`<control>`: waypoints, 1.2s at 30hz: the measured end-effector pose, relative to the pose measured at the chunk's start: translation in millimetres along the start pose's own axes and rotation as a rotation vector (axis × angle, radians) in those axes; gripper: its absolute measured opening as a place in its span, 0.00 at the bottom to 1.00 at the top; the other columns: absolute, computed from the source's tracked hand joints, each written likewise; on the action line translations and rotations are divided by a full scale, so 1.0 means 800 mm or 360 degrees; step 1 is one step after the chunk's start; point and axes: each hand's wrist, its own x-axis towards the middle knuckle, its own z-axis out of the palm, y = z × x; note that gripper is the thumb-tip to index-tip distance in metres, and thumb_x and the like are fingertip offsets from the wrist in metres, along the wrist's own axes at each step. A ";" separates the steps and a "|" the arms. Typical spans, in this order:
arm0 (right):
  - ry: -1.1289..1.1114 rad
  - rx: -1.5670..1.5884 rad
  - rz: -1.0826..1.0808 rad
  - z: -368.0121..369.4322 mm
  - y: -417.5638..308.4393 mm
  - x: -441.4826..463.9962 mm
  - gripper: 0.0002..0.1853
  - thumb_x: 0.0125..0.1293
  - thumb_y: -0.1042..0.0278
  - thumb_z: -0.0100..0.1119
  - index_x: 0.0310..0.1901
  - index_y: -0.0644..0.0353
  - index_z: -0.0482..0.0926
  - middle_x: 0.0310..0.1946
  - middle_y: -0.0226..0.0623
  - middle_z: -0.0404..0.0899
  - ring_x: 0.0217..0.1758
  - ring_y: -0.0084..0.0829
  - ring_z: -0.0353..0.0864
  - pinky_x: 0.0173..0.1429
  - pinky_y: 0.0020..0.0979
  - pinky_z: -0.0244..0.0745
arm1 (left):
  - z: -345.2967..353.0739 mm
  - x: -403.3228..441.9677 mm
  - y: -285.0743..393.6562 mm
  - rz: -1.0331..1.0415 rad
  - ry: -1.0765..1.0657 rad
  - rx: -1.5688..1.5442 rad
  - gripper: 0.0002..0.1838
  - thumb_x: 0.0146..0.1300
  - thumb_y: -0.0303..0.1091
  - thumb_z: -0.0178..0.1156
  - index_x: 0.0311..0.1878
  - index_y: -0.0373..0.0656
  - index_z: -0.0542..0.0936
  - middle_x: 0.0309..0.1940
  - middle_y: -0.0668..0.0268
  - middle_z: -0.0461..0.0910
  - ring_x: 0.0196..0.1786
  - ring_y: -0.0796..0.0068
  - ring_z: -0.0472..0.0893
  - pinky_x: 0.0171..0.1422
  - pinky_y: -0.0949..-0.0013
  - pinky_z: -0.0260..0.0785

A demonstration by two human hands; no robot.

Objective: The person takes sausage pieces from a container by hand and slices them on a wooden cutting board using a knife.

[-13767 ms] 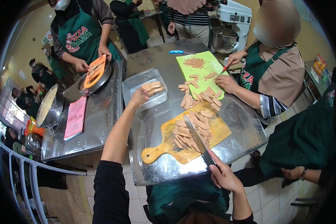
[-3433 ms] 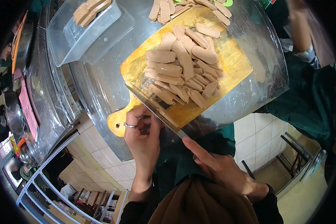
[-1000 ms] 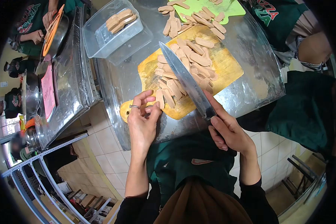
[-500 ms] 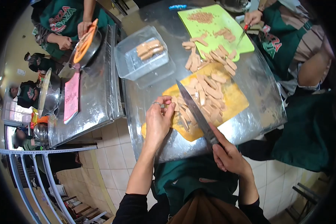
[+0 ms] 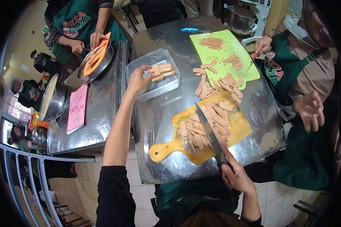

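Observation:
My left hand (image 5: 139, 80) reaches into a clear plastic container (image 5: 147, 94), thumb and fingers apart at the near end of a few whole sausages (image 5: 162, 72). Whether the fingertips touch them is hard to see. A large kitchen knife (image 5: 209, 131) is gripped by its handle in my right hand (image 5: 236, 177). Its blade points away from me, over a heap of sausage slices (image 5: 216, 120). The slices lie on a wooden cutting board (image 5: 163, 152) with a rounded handle.
Beyond is a green cutting board (image 5: 231, 49) with chopped bits, and more sliced sausage (image 5: 204, 87) near it. A co-worker's hand (image 5: 263, 44) at right holds a red-handled knife. Another co-worker cuts on an orange board (image 5: 96, 56) over a bowl. A pink booklet (image 5: 77, 108) lies left.
My left hand has left the slices on the wooden board and moved up and left into the plastic container. The knife stays in my right hand. The view has shifted slightly.

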 end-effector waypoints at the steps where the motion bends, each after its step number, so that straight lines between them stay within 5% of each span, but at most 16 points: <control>1: 0.0002 0.0017 0.0001 -0.001 -0.001 0.001 0.34 0.77 0.72 0.44 0.80 0.41 0.47 0.17 0.23 0.64 0.17 0.15 0.61 0.21 0.20 0.61 | 0.002 0.010 -0.007 0.0016 -0.0065 0.0034 0.21 0.62 0.42 0.69 0.55 0.45 0.81 0.51 0.51 0.82 0.54 0.54 0.81 0.60 0.56 0.72; 6: 0.0053 0.0027 0.0086 -0.002 -0.022 0.006 0.35 0.76 0.74 0.45 0.80 0.43 0.47 0.17 0.22 0.64 0.17 0.15 0.62 0.21 0.20 0.59 | 0.013 0.046 -0.021 -0.0170 -0.0493 -0.0062 0.37 0.60 0.53 0.70 0.69 0.46 0.72 0.60 0.51 0.78 0.64 0.55 0.76 0.70 0.60 0.65; 13: 0.0069 0.0208 0.0093 -0.010 -0.029 0.015 0.35 0.76 0.75 0.46 0.80 0.46 0.47 0.17 0.22 0.65 0.17 0.15 0.61 0.22 0.20 0.60 | 0.011 0.075 -0.024 -0.0163 -0.0866 -0.0140 0.41 0.56 0.57 0.73 0.67 0.41 0.73 0.57 0.50 0.79 0.61 0.58 0.78 0.66 0.63 0.68; 25: 0.0127 0.0086 0.0135 -0.004 -0.051 0.035 0.34 0.76 0.75 0.47 0.80 0.48 0.48 0.20 0.22 0.66 0.19 0.14 0.62 0.23 0.19 0.61 | 0.014 0.053 0.005 -0.0191 -0.0588 0.0100 0.38 0.48 0.59 0.75 0.54 0.39 0.80 0.44 0.50 0.85 0.51 0.51 0.84 0.57 0.56 0.75; 28: 0.0112 0.0052 0.0118 -0.001 -0.048 0.034 0.34 0.76 0.74 0.48 0.80 0.48 0.48 0.21 0.22 0.66 0.19 0.14 0.62 0.23 0.19 0.61 | 0.021 0.043 0.005 -0.0061 -0.0406 0.0197 0.38 0.48 0.57 0.76 0.53 0.37 0.79 0.44 0.50 0.85 0.49 0.50 0.84 0.56 0.55 0.75; 36: 0.0113 -0.0017 0.0064 0.007 -0.045 0.024 0.34 0.76 0.74 0.48 0.79 0.48 0.50 0.20 0.22 0.67 0.20 0.15 0.63 0.25 0.20 0.61 | 0.032 0.050 -0.007 -0.0206 -0.0590 0.0285 0.46 0.54 0.67 0.67 0.59 0.33 0.73 0.47 0.44 0.83 0.51 0.48 0.84 0.57 0.55 0.75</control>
